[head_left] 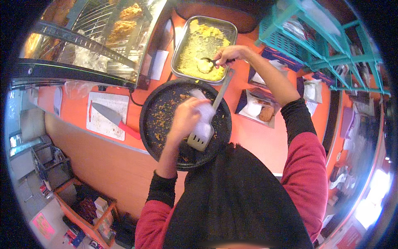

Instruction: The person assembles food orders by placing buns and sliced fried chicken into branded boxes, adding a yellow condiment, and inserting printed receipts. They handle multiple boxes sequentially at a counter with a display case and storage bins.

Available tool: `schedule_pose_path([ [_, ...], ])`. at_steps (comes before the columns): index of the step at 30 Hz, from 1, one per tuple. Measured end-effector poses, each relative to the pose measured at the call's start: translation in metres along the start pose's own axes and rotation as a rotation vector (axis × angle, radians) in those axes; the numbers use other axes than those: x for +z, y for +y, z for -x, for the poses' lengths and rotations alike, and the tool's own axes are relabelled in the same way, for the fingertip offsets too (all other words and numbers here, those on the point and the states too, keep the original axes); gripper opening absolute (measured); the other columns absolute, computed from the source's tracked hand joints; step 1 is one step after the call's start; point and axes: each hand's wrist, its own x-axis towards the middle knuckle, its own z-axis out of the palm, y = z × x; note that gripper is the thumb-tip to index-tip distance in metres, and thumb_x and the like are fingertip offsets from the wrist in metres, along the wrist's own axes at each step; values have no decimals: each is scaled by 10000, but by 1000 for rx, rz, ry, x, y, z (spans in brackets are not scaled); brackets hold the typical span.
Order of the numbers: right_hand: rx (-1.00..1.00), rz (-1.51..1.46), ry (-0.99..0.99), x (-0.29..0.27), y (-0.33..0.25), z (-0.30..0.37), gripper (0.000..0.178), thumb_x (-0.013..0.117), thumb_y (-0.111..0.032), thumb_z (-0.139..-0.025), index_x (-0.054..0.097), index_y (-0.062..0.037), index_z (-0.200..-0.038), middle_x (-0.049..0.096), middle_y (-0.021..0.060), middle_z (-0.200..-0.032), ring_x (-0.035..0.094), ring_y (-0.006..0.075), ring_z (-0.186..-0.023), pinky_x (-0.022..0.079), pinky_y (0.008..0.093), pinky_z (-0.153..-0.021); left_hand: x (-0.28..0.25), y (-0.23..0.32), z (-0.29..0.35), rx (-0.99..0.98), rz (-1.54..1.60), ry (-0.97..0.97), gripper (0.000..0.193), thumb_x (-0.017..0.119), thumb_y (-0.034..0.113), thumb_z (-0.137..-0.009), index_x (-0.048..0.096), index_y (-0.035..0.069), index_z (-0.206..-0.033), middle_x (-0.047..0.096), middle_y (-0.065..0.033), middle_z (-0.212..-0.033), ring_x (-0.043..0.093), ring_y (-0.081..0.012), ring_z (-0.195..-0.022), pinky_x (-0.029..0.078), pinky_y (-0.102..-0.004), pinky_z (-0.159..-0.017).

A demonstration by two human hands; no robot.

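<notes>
My right hand [227,54] grips the dark handle of a spoon [205,65]. Its bowl carries yellow food and rests low over a metal mesh tray [174,62] spread with crumbly yellow food. Above a round black pan [150,103], my left hand [185,118] closes around a white bundle [204,114], perhaps plastic-wrapped; blur hides its exact kind. Browned crumbs are scattered over the pan. A slotted metal spatula [222,89] lies across it, partly behind the bundle, with its handle pointing toward the tray.
Left of the pan, a red-handled knife [107,115] lies over a white cutting board [94,128]. Open food boxes [258,108] with white and browned food stand at the right. Turquoise baskets [286,31] rise behind them. A glass-fronted display case [70,68] fills the far left.
</notes>
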Motion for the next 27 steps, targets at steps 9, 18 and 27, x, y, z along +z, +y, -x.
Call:
schedule_pose_path([
  [9,-84,-364,297,125,17,199,233,550,-252,-820,611,-29,-849,451,-28,-523,380,43,-421,292,207,-373,150,22,-12,-6,-403,-128,185,553,198,-704,633,32,-709,606,-204,-655,611,-365,-634,483,-457,-595],
  [18,282,843,1120,283,144,180,117,504,-105,-747,527,-21,-824,582,131,-737,594,231,-572,490,333,-489,218,18,1,166,-822,-188,452,511,88,-757,493,130,-1207,607,-105,-612,626,-270,-567,494,-390,-496],
  [27,241,678,1247,295,156,177,161,468,-62,-743,501,-7,-890,569,184,-826,604,310,-637,506,404,-533,220,8,11,160,-870,-226,695,549,130,-732,284,195,-1371,596,-131,-594,602,-296,-518,488,-416,-494],
])
